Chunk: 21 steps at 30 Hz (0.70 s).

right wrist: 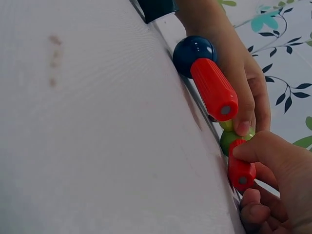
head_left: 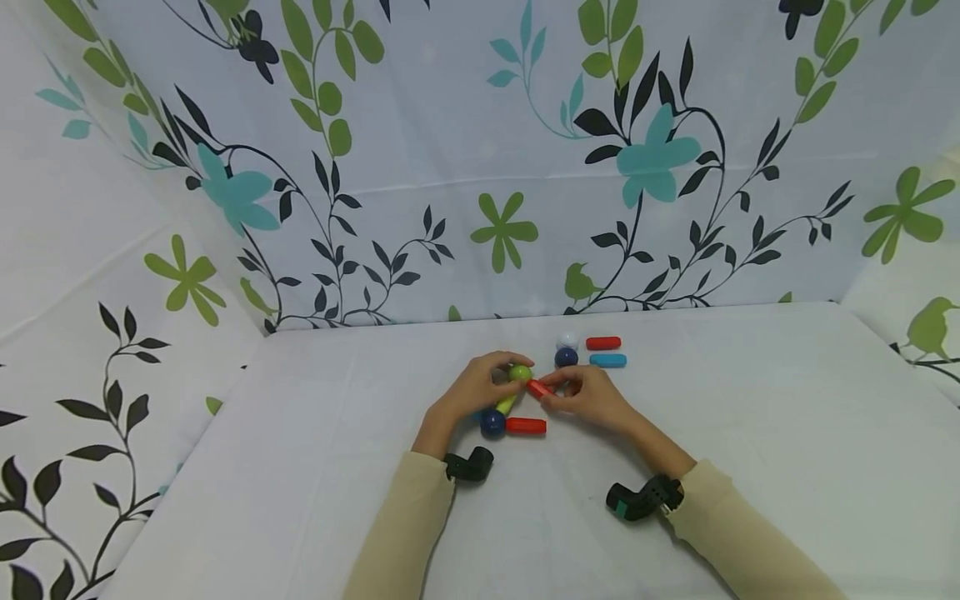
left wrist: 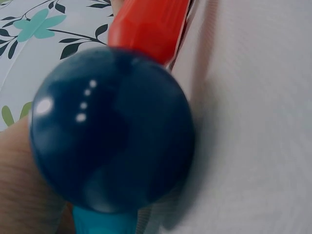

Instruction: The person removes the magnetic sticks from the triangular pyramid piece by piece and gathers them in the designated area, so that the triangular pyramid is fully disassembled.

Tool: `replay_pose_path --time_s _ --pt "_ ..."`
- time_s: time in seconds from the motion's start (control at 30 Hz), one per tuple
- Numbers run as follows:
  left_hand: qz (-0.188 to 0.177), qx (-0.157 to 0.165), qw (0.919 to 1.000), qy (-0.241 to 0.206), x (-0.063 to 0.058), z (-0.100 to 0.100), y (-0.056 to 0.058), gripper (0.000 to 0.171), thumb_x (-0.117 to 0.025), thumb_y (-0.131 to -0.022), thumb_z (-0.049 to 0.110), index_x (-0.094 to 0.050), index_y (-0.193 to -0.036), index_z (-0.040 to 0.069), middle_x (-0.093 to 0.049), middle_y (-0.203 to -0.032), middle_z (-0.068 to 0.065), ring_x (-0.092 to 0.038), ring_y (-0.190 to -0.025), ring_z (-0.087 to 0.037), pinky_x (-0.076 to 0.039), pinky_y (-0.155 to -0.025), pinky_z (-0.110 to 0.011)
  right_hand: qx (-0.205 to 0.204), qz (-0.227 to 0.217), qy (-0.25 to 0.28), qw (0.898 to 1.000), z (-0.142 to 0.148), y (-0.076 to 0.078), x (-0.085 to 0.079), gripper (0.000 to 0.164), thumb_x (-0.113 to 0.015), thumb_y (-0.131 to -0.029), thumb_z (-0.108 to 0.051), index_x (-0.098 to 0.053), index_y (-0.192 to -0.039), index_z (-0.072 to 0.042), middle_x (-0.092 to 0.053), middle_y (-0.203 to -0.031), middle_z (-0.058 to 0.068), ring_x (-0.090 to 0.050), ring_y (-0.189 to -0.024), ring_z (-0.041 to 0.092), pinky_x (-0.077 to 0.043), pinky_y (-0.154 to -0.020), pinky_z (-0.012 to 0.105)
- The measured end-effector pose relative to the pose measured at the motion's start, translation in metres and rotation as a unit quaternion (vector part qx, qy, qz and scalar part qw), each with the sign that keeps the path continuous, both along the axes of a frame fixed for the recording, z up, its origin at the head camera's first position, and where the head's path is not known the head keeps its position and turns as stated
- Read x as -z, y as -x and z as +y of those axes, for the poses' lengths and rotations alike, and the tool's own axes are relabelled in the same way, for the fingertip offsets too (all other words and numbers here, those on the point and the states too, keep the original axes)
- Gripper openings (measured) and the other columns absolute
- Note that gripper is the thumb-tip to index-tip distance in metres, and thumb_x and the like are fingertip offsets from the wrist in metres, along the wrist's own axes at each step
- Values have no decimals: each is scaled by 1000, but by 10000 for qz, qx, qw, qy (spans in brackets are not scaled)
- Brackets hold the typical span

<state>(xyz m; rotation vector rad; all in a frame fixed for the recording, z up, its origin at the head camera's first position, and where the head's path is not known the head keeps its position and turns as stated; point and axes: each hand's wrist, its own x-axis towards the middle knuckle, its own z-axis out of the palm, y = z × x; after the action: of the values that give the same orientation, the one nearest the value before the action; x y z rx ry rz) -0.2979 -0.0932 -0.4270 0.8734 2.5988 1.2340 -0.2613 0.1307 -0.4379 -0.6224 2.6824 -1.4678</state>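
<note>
In the head view my left hand [head_left: 480, 385] pinches a green ball [head_left: 521, 372] between thumb and fingers. A yellow-green rod [head_left: 506, 404] runs from that ball toward a dark blue ball [head_left: 492, 422]. My right hand [head_left: 588, 396] pinches a short red rod [head_left: 537, 389], its far end right at the green ball. From the dark blue ball a second red rod [head_left: 527, 426] points right; the right wrist view shows a grey metal disc in its tip. Beside the ball, a light blue rod [left wrist: 105, 222] is partly hidden in the left wrist view.
Just beyond the hands lie a white ball [head_left: 567, 340], another dark blue ball [head_left: 566, 357], a red rod [head_left: 603, 342] and a light blue rod [head_left: 607, 360]. A white cloth covers the table [head_left: 337, 500]; a leaf-patterned curtain [head_left: 420, 167] hangs behind it.
</note>
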Motion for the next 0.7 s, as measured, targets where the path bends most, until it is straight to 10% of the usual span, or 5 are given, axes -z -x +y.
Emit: replay_pose_path --time_s 0.7 --pt "-38 -69 9999 -98 0 -1 -1 33 -65 -93 12 -64 -126 12 -62 -126 -6 -57 -114 -24 -45 -101 -43 -375 -124 79 9992 14 -5 -2 25 -73 -87 -13 -71 -111 -4 -65 -93 4 -55 -76 18 -47 -61 23"
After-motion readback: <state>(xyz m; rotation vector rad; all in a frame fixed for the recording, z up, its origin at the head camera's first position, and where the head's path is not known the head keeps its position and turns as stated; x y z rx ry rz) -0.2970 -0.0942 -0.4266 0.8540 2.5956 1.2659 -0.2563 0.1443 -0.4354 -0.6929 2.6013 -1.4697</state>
